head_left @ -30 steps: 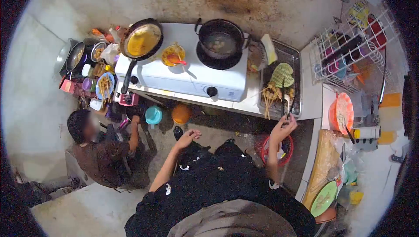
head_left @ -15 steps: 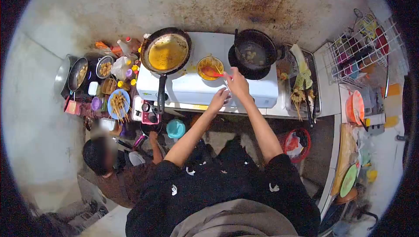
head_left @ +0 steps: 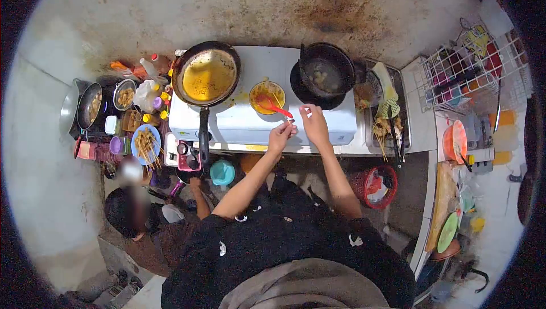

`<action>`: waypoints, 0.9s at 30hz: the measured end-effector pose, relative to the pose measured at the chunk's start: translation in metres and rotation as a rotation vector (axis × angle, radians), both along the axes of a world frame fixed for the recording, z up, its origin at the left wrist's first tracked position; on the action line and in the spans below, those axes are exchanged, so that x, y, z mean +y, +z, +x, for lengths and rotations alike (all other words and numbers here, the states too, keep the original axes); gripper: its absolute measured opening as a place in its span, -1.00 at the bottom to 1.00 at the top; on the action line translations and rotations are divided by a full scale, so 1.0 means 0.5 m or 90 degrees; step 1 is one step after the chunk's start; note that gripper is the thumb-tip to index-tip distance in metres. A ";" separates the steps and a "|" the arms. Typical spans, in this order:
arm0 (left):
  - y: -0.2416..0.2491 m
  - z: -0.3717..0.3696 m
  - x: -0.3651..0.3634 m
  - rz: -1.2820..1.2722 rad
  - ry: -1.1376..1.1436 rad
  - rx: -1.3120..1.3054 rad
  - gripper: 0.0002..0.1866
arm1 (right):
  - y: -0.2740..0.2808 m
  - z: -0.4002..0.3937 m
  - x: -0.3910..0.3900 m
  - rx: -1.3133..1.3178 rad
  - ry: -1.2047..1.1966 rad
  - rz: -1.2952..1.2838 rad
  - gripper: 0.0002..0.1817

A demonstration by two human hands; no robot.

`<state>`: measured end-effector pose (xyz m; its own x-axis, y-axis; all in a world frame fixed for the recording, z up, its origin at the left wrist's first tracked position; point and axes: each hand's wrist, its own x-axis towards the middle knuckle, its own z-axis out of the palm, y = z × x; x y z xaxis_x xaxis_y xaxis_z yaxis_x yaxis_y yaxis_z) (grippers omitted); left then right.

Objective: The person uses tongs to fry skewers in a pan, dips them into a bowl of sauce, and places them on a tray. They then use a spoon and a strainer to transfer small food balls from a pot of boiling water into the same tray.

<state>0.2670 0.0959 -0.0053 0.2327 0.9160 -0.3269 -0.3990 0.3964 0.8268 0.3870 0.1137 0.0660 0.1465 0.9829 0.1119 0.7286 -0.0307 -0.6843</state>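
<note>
My left hand (head_left: 282,136) is closed at the stove's front edge, fingers pinched on something thin that I cannot make out. Just right of it, my right hand (head_left: 312,120) is raised with its fingers curled, and whether it holds anything is unclear. A red spoon (head_left: 277,108) leans out of the bowl of orange sauce (head_left: 260,92) towards my left hand. On the left of the white stove (head_left: 244,128) sits a frying pan (head_left: 209,75) with yellow-orange oil. The black pot (head_left: 330,70) on the right holds small pieces in liquid.
A co-worker (head_left: 165,223) is at the lower left, one hand near a small pan. Skewers lie on a blue plate (head_left: 147,141) and on a tray (head_left: 375,132). A red basket (head_left: 369,190) and a teal container (head_left: 222,172) stand below the counter.
My right hand has let go of the red spoon, which now rests in the bowl. My left hand has closed into a pinch. The view has shifted slightly.
</note>
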 end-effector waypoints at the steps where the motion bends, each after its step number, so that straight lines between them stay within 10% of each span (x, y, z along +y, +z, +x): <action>1: -0.004 0.000 -0.001 0.011 0.003 -0.002 -0.71 | 0.016 0.004 -0.009 0.045 -0.022 -0.025 -0.67; 27: 0.195 -0.046 -0.123 0.055 -0.220 -0.002 -0.72 | 0.084 0.076 -0.185 0.178 -0.169 0.113 -0.83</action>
<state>0.2438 0.0342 0.0921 0.5347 0.8072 -0.2501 -0.2565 0.4370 0.8621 0.4248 0.0210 0.1081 0.4402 0.8762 0.1961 0.4969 -0.0558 -0.8660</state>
